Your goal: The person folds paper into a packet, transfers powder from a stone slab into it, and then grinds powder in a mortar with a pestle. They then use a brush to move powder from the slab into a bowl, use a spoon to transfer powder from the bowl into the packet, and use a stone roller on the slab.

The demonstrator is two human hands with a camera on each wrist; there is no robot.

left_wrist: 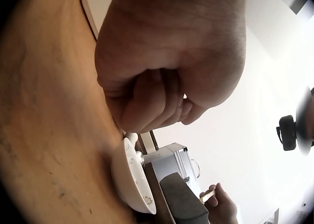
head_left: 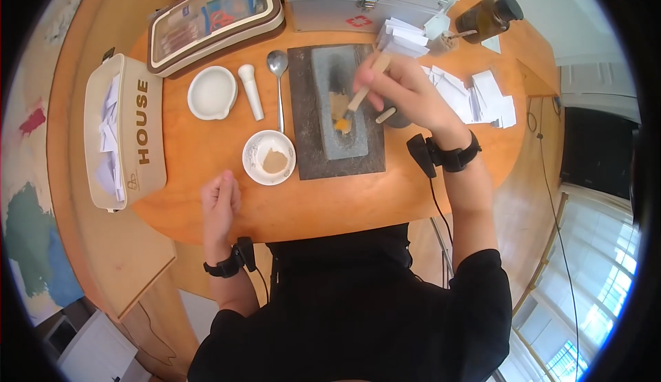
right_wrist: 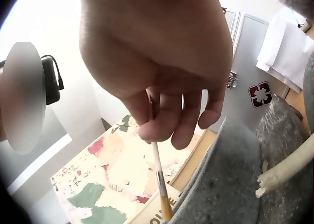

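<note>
My right hand pinches a flat brush with a pale handle, its bristles angled down over a grey stone trough. Tan powder and an orange-yellow patch lie inside the trough, which rests on a dark slab. Curled into a fist, my left hand is near the table's front edge with nothing visible in it. Just above it in the head view is a white bowl holding tan powder.
A white mortar, a pestle and a spoon stand left of the slab. Behind are a silver case and a clear-lidded box. Papers and a brown jar are right; a HOUSE bin is left.
</note>
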